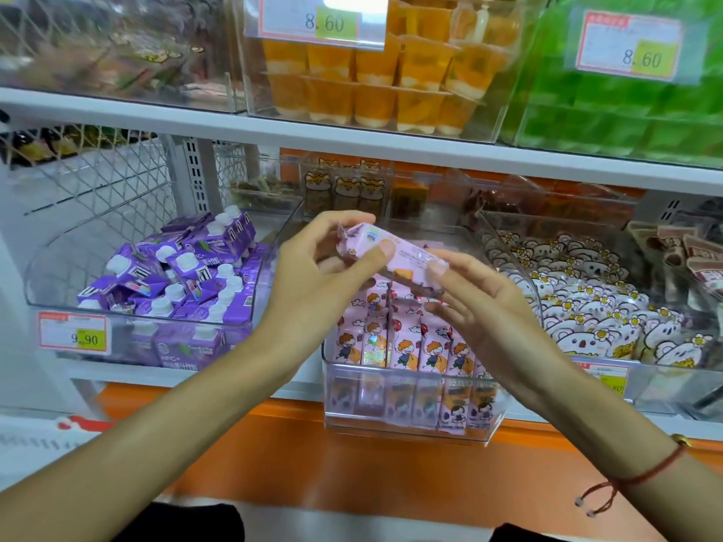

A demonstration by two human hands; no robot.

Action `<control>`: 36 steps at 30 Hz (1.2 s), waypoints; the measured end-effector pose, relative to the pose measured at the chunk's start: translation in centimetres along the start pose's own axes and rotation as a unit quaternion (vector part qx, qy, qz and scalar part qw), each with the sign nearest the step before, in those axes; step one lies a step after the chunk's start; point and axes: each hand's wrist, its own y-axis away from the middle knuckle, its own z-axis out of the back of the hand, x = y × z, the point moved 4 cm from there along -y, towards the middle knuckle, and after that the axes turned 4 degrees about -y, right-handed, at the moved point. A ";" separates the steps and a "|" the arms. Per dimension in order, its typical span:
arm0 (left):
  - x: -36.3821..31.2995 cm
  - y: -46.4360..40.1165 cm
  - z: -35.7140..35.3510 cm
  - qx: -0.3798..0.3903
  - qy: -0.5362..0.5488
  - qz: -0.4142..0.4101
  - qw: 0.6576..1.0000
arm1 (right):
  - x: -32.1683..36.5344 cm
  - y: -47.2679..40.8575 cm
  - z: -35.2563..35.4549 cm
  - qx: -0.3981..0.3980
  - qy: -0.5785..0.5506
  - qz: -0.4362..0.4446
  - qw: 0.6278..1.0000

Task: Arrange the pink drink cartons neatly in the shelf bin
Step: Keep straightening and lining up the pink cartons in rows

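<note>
head view: both forearms reach forward over the clear shelf bin (pixel 407 424). left hand (pixel 313 275) and right hand (pixel 481 303) pinch one pink carton (pixel 395 248) lying flat above the upright pink cartons (pixel 407 342) in the bin.

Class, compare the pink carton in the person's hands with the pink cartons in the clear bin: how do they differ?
The held carton lies tilted on its side; the binned cartons stand upright. The held one is pinched between the left hand and right hand, above the bin; the others sit packed in a row. Both share pink packaging.
</note>
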 end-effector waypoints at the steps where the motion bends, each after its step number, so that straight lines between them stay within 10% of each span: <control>1: 0.0 0.0 0.1 -0.014 -0.001 0.004 1.000 | 0.0 0.0 -0.1 -0.002 0.011 0.007 1.000; 8: -0.1 -0.3 0.2 0.038 -0.018 -0.007 0.999 | -0.9 -0.8 0.2 -0.024 -0.056 -0.049 0.997; 12: -0.3 -0.8 2.0 -0.047 -0.067 -0.060 0.995 | -0.6 -2.1 0.8 -0.045 0.233 0.023 0.971; 16: 0.4 -1.2 3.6 -0.125 -0.093 -0.060 0.986 | -0.8 -3.3 -1.5 0.050 0.585 0.208 0.782; 21: 1.1 -1.4 4.4 -0.145 -0.104 -0.039 0.983 | -4.0 -4.4 -3.5 0.111 0.772 0.193 0.596; 32: 1.6 -2.3 3.6 -0.028 -0.224 -0.037 0.974 | -3.7 -3.1 -2.2 0.156 0.709 0.155 0.670; 36: 1.4 -2.5 3.4 -0.021 -0.268 -0.048 0.962 | -3.5 -4.1 -3.1 0.183 0.741 0.154 0.627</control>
